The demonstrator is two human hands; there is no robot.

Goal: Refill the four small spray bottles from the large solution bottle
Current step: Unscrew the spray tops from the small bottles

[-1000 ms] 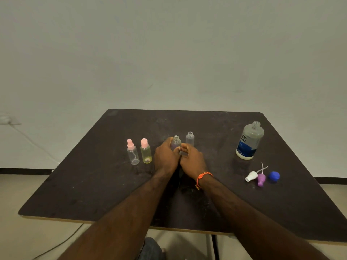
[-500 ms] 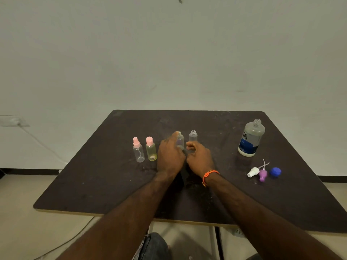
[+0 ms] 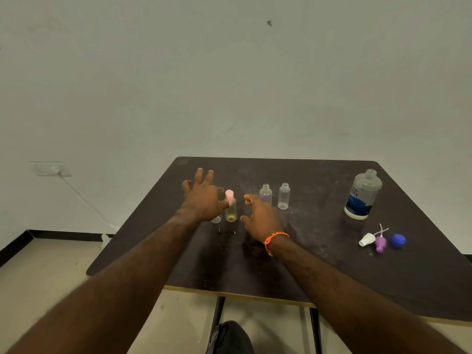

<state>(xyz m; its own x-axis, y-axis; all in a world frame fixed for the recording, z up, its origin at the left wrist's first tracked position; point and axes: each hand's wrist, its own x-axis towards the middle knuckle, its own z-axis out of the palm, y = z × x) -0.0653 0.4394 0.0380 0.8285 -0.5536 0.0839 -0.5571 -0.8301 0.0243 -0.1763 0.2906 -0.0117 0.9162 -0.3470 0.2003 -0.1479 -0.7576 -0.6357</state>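
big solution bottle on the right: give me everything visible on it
The large solution bottle stands upright near the table's far right edge, apart from both hands. It looks like translucent, cloudy grey plastic with rounded shoulders and a short threaded neck. The neck is open, with no cap on. A label wraps its lower body, white above with dark lettering, blue below. Nothing touches it but the table. The liquid level cannot be made out.

bare tabletop (image 3: 314, 241) (right-centre), capless bottles (image 3: 265, 194) behind

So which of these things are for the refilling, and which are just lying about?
For the job: big bottle; two open small bottles; yellowish pink-capped bottle; fourth bottle, mostly hidden; loose spray tops; blue cap.

Lying about: wall socket, cable.
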